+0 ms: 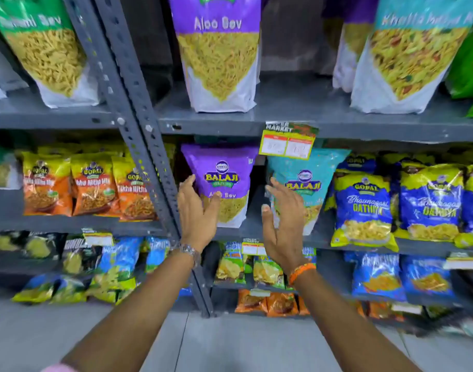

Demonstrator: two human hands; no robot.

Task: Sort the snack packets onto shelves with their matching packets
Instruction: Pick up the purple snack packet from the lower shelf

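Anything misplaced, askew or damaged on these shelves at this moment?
Nothing looks spilled or torn. The price tag above the teal Balaji packet hangs tilted. Both hands are open: left hand at the purple Aloo Sev packet, right hand at the teal one.

At the centre of the frame your left hand (196, 210) lies against the left side of the Balaji Aloo Sev packet (224, 181), standing on the middle shelf (77, 224). Your right hand (282, 224) is in front of the Balaji packet (307, 181) just to its right. A price tag (287, 140) hangs from the shelf edge above them. Gopal Gathiya packets (364, 208) stand right, Gopal Tikha Mitha Mix packets (93, 189) left beyond the upright post (138, 124).
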